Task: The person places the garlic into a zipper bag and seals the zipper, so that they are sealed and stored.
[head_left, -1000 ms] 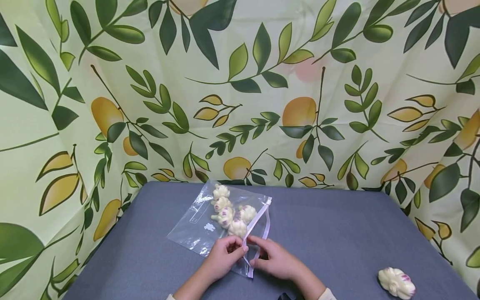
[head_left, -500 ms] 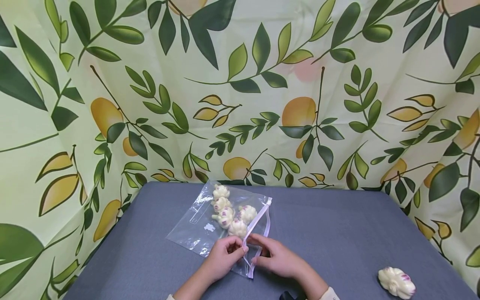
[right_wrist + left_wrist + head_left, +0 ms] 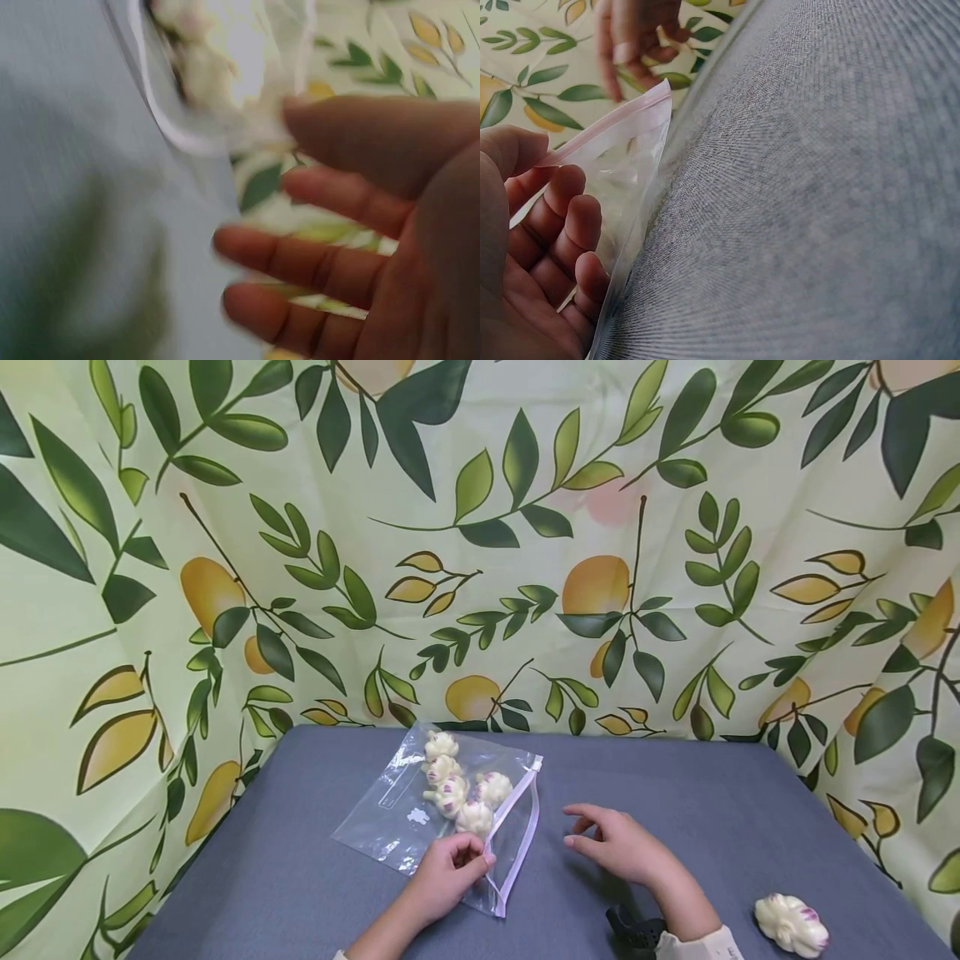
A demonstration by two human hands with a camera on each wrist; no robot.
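Observation:
A clear zip bag with a pale pink-white zip edge lies on the grey table, several garlic bulbs inside it. My left hand pinches the bag's edge near the mouth between thumb and forefinger; in the left wrist view the zip strip runs out from that pinch. Apart from the bag, to its right, my right hand is over the table with fingers loosely bent and nothing in them. Blurred in the right wrist view, its fingers are spread. One more garlic bulb lies at the front right.
The grey table reaches back to a hanging cloth printed with leaves and fruit, which also runs along both sides. A black wrist strap is at my right wrist, by the pale sleeve.
My right hand has let go of the bag's mouth and moved right, away from it. The left hand keeps its pinch, and the bag with the bulbs stays in place.

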